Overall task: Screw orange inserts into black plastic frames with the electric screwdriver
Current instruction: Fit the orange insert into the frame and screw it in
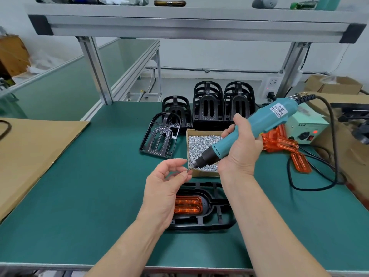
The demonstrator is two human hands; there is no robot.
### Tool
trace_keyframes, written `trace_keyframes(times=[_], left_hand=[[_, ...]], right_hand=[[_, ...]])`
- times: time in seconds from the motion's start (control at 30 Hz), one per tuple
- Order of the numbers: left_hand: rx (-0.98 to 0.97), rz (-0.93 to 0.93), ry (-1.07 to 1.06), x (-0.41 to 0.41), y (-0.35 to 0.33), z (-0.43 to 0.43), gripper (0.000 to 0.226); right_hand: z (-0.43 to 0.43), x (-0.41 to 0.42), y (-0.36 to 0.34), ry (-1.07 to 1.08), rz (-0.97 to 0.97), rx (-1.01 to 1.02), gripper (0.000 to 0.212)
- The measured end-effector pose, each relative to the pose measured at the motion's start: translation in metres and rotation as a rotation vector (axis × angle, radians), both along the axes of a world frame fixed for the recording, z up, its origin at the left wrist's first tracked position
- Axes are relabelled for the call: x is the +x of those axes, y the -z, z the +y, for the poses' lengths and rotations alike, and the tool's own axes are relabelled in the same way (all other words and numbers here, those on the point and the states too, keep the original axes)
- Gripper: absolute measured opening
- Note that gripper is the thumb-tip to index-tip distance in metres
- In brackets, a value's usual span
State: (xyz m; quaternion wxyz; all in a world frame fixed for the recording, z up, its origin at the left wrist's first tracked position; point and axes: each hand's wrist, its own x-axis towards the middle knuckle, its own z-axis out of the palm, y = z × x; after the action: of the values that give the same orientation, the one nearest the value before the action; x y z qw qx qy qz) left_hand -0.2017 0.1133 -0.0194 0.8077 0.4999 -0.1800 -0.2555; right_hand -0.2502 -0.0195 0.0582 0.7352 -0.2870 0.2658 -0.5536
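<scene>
Right hand (pixel 239 150) wrapped round the electric screwdriver (pixel 263 122), left hand (pixel 166 188) fingers (pixel 176 163) pinching one screw (pixel 186 171) at its bit, cardboard box (pixel 205 174) heaped with silver screws (pixel 201 145) just behind, orange insert (pixel 187 204) seated in a black frame (pixel 209 198) on the desk (pixel 99 196) beneath.

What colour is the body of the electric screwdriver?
The screwdriver body is teal; head view shows it.

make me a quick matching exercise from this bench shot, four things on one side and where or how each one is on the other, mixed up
1 electric screwdriver
2 single screw
3 cardboard box
4 nearest orange insert

A seated in the near black frame
B gripped by the right hand
C full of silver screws
D pinched by the left hand

Pairs: 1-B, 2-D, 3-C, 4-A
</scene>
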Motion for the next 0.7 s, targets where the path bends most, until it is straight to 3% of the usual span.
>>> trace_keyframes(times=[0.17,0.37,0.7], left_hand=[[0.023,-0.075,-0.106,-0.011,-0.002,-0.008,0.039],[0.169,-0.534,-0.26,-0.016,0.004,-0.006,0.04],[0.268,-0.548,-0.055,-0.009,0.013,0.005,0.045]], right_hand=[[-0.003,0.002,0.001,0.034,0.048,0.025,0.022],[-0.008,-0.002,0.006,0.038,0.064,0.136,0.023],[-0.002,-0.01,0.007,0.048,0.073,-0.124,0.019]])
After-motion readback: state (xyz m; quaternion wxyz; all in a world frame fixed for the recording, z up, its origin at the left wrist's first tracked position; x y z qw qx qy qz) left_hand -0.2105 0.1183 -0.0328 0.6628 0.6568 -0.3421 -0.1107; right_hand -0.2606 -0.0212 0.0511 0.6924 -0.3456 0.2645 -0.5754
